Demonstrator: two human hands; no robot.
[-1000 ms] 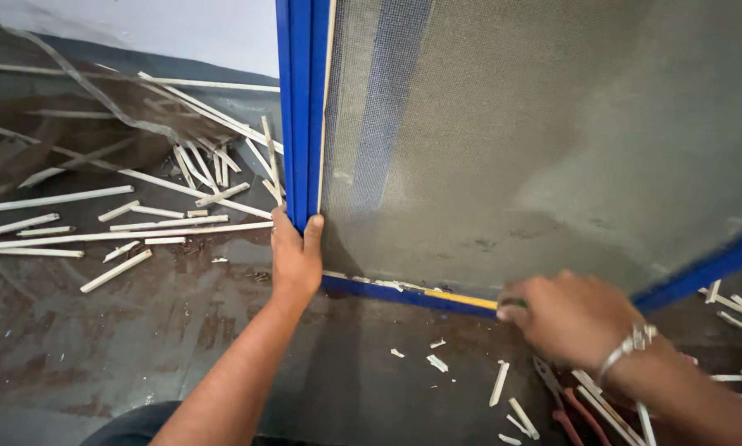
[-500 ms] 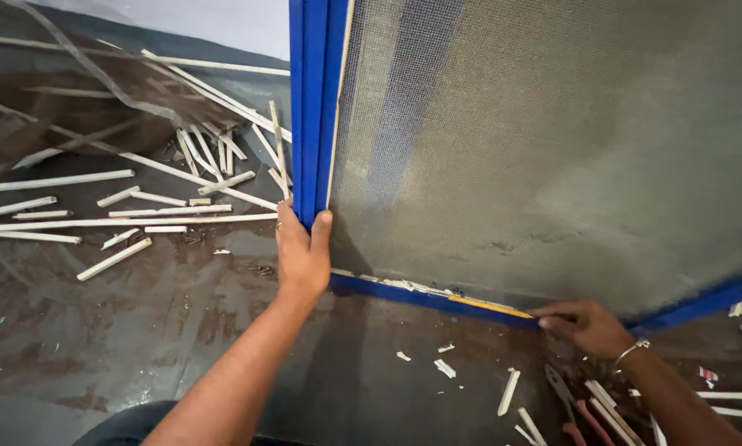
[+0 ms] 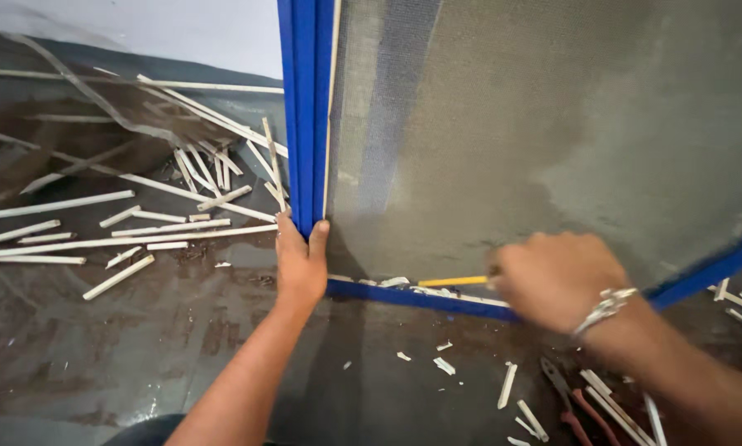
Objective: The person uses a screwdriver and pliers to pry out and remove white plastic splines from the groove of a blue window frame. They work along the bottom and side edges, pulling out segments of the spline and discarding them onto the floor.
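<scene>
Both hands work at the lower left corner of a blue screen frame (image 3: 305,107) standing upright on the floor (image 3: 98,347). Left hand (image 3: 299,260), at centre frame, is closed around the vertical rail just above the corner, evidently steadying the frame. Right hand (image 3: 557,277), lower right, is curled around a yellow-tipped tool (image 3: 454,282) pressed along the bottom rail where the grey mesh (image 3: 511,124) meets it. White strip offcuts (image 3: 131,227) litter the floor at left; pliers (image 3: 571,396) lie near the right forearm, among more offcuts.
</scene>
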